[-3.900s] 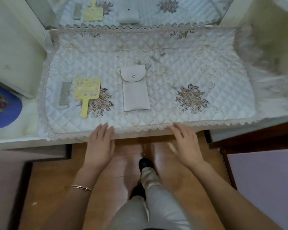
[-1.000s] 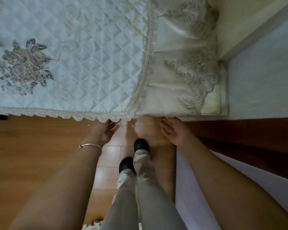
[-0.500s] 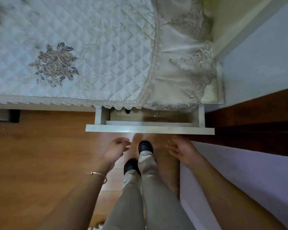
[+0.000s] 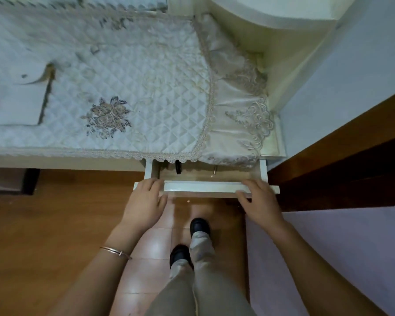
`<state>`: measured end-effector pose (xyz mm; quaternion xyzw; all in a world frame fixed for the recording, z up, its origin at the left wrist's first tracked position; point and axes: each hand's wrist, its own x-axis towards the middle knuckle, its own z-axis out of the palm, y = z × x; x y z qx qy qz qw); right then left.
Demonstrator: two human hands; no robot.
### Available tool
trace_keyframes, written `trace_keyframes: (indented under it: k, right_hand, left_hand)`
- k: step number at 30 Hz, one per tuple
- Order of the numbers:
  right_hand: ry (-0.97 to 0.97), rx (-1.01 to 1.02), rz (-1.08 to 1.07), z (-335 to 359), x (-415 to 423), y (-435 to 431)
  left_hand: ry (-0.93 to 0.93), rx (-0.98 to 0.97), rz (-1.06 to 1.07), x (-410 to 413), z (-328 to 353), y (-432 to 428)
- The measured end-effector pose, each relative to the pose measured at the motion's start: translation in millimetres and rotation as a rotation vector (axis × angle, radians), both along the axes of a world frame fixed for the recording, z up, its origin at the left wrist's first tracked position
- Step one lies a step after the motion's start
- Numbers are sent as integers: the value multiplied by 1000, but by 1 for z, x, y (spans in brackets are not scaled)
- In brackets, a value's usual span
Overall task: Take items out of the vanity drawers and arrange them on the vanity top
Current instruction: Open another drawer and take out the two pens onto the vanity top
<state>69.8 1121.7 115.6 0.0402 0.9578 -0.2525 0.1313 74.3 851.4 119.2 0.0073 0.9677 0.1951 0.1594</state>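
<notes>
We're in a home here, a bedroom or dressing corner by the look of it. There's a cream vanity worktop (image 4: 78,161) under a quilted, lace-edged cover (image 4: 146,76) stitched with a flower motif (image 4: 107,117). A small drawer (image 4: 203,187) stands open at the near right. Below are a warm wood-look floor (image 4: 43,224) and glossy tiles (image 4: 153,245), with a plain pale wall (image 4: 351,53) on the right.

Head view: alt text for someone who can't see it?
Seen from above, a person's left hand and right hand hold the drawer front of a partly open vanity drawer, one at each end. A dark item shows inside, half hidden by the lace-edged quilted cover on the vanity top.
</notes>
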Motion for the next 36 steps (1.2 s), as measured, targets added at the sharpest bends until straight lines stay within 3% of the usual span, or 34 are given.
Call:
trace_keyframes:
  k: [4, 11, 23, 32, 36]
  right_hand:
    - [19, 63, 14, 1, 3, 2]
    - [-69, -26, -26, 3, 46, 3]
    - [-177, 63, -41, 3, 110, -1]
    - [-355, 158, -2, 3, 83, -8]
    - [-479, 130, -3, -12, 51, -19]
  left_hand:
    - [28, -2, 48, 4, 1, 3]
    - [30, 3, 73, 43, 2, 2]
    - [-35, -39, -66, 105, 0, -1]
    - [-253, -162, -117, 77, 6, 13]
    - [-277, -57, -39, 54, -9, 29]
